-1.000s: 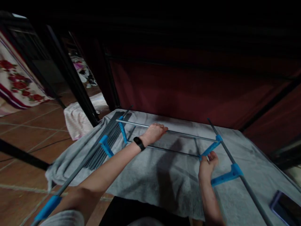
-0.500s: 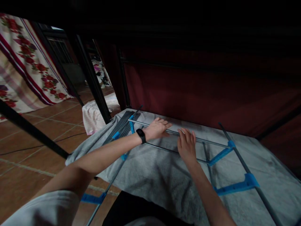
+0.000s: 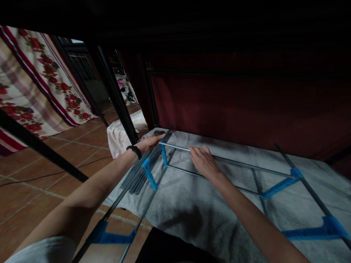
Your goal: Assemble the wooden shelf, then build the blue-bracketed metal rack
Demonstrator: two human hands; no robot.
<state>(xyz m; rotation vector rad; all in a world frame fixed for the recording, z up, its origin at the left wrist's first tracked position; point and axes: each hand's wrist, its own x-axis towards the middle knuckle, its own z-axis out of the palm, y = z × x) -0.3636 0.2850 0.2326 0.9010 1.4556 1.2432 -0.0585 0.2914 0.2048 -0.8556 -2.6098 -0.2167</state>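
The frame (image 3: 278,187) is spanning 3 to 7 o'clock over grey cloth (image 3: 222,206). At its far-left corner, the left hand (image 3: 149,143) is keeping its fingers nearly straight; the right hand (image 3: 204,161) is bending its fingers over the top rod (image 3: 246,165); I cannot tell whether either is gripping. Rods (image 3: 139,179) are lying at 8 o'clock, a post (image 3: 116,95) standing at 10.

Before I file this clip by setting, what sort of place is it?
Probably a room in a home, perhaps a bedroom: a floral cloth hangs over a tiled floor, and a dark metal post, like a bed frame's, stands near grey fabric.
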